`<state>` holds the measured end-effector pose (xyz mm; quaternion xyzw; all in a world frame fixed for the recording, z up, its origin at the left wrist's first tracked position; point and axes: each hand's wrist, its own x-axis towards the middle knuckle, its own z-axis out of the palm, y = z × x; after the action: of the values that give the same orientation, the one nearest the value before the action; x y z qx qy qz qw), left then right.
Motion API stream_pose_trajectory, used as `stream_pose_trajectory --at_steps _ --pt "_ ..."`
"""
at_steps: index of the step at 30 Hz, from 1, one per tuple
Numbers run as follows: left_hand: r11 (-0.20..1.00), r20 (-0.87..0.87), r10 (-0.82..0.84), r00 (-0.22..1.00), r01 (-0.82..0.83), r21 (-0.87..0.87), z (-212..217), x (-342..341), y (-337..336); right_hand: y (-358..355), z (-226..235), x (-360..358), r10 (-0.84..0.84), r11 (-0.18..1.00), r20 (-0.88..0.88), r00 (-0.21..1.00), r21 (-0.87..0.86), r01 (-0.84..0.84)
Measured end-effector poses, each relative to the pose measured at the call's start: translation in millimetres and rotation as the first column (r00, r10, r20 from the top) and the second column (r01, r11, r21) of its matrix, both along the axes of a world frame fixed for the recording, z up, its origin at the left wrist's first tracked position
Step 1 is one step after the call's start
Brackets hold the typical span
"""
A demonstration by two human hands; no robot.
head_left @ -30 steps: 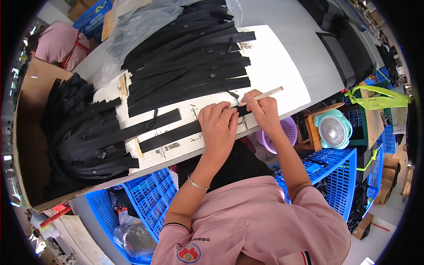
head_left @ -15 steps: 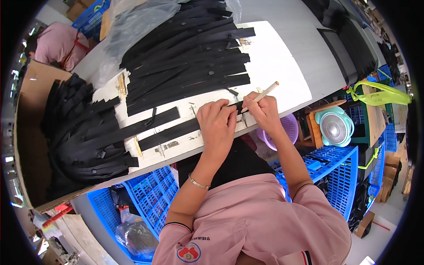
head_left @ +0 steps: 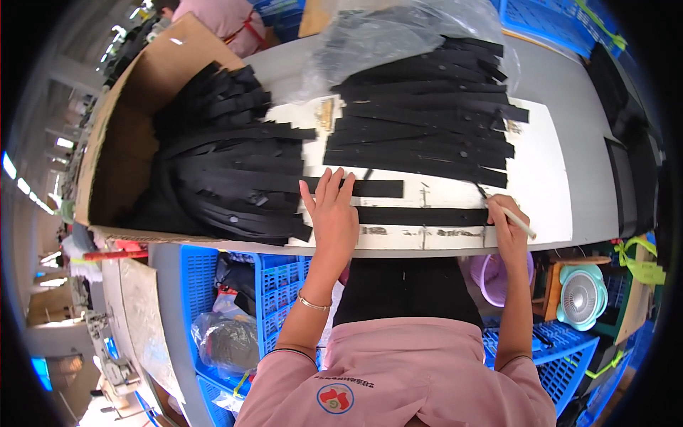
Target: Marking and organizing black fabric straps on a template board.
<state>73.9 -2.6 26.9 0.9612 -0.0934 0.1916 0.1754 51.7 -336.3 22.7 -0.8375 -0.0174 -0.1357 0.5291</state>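
Note:
A black fabric strip lies flat along the near edge of a white board with dark marks on it. My left hand rests over the strip's left end, fingers spread and pointing away from me. In my right hand is a pale pencil, gripped at the strip's right end. Just beyond, a second black strip reaches onto the board from the bunch at left. Farther back, many black strips lie side by side. What lies under my left palm is hidden.
An open cardboard box on the left holds a bunch of black strips. Clear plastic sheeting covers the far table. Below the table edge are blue crates, a purple basket and a teal fan. Another person is beyond the box.
My view has swung to the left. My left hand has moved left along the strip and its fingers have spread. My right hand still holds the pencil, now tilted toward me, and is farther from the left.

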Motion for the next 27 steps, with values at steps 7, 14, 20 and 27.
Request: stream_pose_trajectory --at_steps 7,14,20,27 --pt "0.997 0.001 0.051 0.999 -0.051 -0.057 -2.3 26.3 33.5 18.1 11.0 17.3 0.015 0.825 0.128 0.992 -0.562 0.06" --pt "0.979 0.151 0.068 0.986 -0.036 -0.202 8.7 25.2 19.7 22.5 -4.8 60.1 -0.13 0.779 0.181 0.975 -0.589 0.213" --pt "0.941 0.165 -0.172 0.971 0.212 -0.265 8.1 -10.9 -42.2 20.9 -3.3 66.5 -0.174 0.83 0.231 0.957 -0.489 0.268" --pt "0.909 0.153 -0.181 0.972 0.225 -0.35 -4.2 -24.3 -76.4 29.7 10.9 16.2 -0.251 0.961 0.096 0.963 -0.099 0.26"
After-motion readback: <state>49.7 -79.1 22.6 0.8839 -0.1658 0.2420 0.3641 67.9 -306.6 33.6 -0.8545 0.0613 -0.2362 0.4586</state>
